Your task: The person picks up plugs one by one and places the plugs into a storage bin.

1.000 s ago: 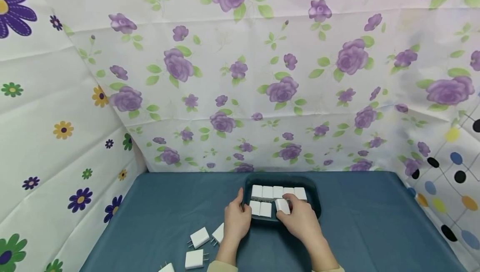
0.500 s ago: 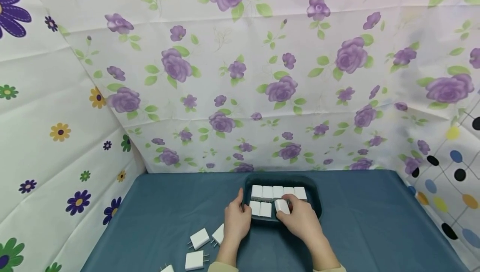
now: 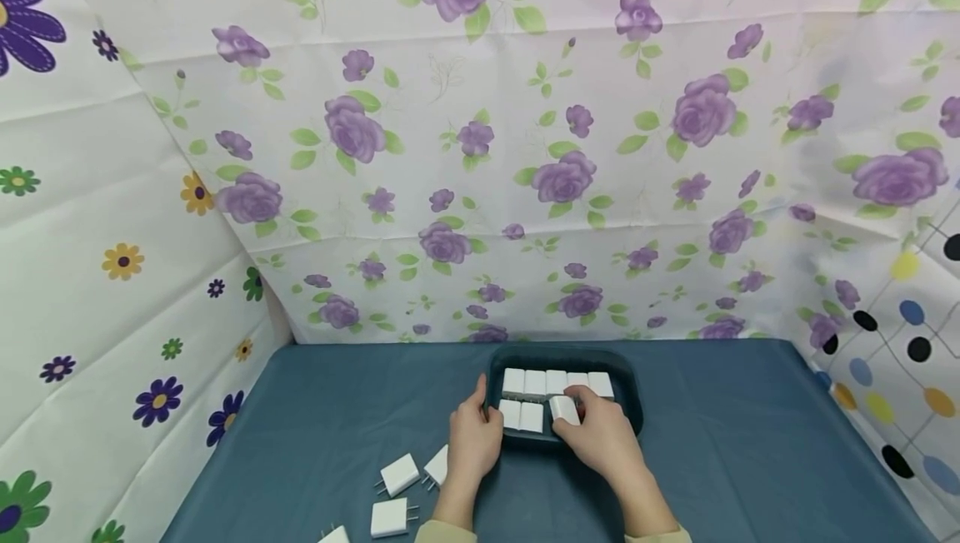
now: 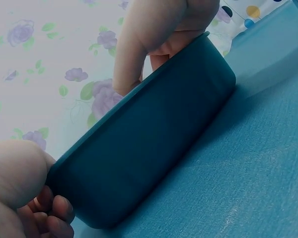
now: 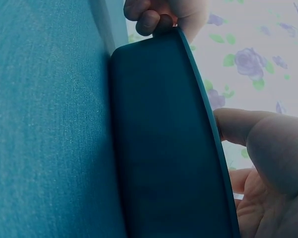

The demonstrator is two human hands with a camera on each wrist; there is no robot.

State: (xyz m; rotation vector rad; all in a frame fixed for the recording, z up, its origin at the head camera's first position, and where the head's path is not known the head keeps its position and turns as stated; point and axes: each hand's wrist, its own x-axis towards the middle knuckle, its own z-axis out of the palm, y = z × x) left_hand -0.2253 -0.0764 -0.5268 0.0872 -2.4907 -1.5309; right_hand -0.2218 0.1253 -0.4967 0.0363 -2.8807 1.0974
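A dark teal plastic tray point(image 3: 634, 397) holds white plug chargers in two rows. The back row point(image 3: 536, 383) lies side by side; two chargers point(image 3: 521, 416) lie at the front left. My left hand point(image 3: 477, 439) grips the tray's left end, its thumb at the rim and fingers curled outside, as the left wrist view shows. Inside the tray, beside the front pair, my right hand point(image 3: 603, 436) pinches another white charger point(image 3: 564, 411) between thumb and fingers. In the right wrist view the tray's wall point(image 5: 161, 134) hides that charger.
Several loose chargers lie left of my left forearm on the blue-covered table point(image 3: 720, 460): one charger point(image 3: 400, 474), a second charger point(image 3: 389, 518), and others partly cut off or covered. Their metal prongs point various ways. A flowered curtain point(image 3: 510, 151) stands behind the table.
The head view has shifted very slightly. Both hands, the pinched charger and the tray stay in place.
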